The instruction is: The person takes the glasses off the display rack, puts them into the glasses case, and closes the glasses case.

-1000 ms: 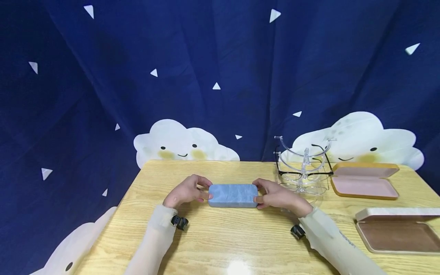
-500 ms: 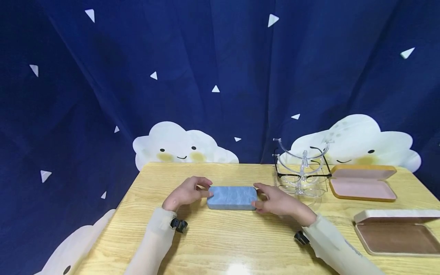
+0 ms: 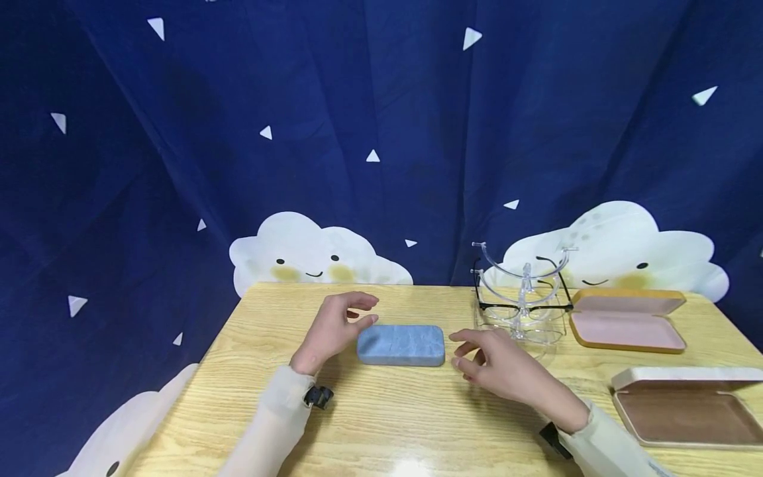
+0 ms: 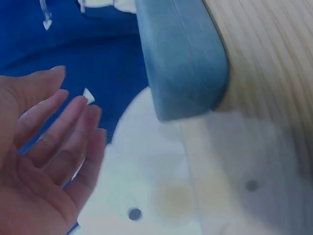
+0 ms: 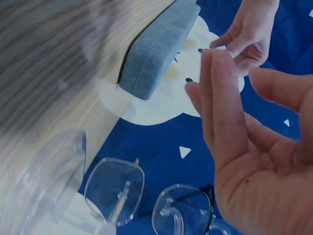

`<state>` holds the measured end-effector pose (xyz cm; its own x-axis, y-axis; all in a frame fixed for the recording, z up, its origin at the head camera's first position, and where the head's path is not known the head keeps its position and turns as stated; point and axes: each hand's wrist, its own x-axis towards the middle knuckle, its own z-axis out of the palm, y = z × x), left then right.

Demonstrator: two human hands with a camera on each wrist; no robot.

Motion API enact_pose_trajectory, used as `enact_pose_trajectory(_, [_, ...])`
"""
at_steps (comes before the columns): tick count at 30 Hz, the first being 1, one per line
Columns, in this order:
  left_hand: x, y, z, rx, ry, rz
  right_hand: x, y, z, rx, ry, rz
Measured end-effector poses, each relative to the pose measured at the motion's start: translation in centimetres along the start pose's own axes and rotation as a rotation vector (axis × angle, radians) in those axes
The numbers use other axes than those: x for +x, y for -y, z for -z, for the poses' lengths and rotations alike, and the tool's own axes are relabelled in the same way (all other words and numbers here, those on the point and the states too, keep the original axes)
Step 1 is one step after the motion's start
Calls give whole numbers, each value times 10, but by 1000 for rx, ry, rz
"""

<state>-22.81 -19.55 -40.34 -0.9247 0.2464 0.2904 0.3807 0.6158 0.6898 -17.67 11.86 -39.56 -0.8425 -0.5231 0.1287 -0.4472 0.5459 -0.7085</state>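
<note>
In the head view, the blue case (image 3: 401, 348) lies flat on the bench (image 3: 381, 411) between the hands, its long axis running from one to the other; its lid is down, so closing it looks done. The left hand (image 3: 335, 328) and right hand (image 3: 497, 363) have loosely bent, parted fingers, gripping nothing. Beyond the right hand, black glasses (image 3: 497, 307) sit on a clear stand (image 3: 525, 281); farther right, the orange case (image 3: 628, 336) and white case (image 3: 691, 417) are unclosed. The left wrist view shows a gap between palm and case. The right wrist view shows the case's end apart from the fingertips; which long side is hinged, I cannot tell.
</note>
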Motion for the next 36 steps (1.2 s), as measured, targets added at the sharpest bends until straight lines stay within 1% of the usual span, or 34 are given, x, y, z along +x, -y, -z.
enact_pose_trajectory(3, [-1, -10, -4, 1, -17, -61, -9, 0, 4, -69, -68, 57])
enact_pose_trajectory(5, [-2, -17, -6, 7, -31, -100, -14, 0, 8, -121, -129, 90])
enact_pose_trajectory(8, [-3, -26, -11, 17, -56, -151, -21, 0, 13, -183, -210, 117])
enact_pose_trajectory(11, [-5, -34, -15, 14, -72, -195, -26, -1, 16, -221, -274, 143])
enact_pose_trajectory(15, [-8, -41, -22, 17, -76, -243, -35, -5, 19, -260, -335, 196])
enact_pose_trajectory(19, [-8, -49, -31, 30, -84, -281, -45, -9, 24, -291, -393, 231])
enact_pose_trajectory(25, [1, -65, -43, 27, -77, -331, -53, -17, 40, -348, -492, 258])
enact_pose_trajectory(31, [11, -79, -53, -10, -70, -354, -56, -26, 60, -402, -577, 251])
enact_pose_trajectory(36, [17, -86, -59, -14, -60, -363, -58, -32, 75, -416, -611, 223])
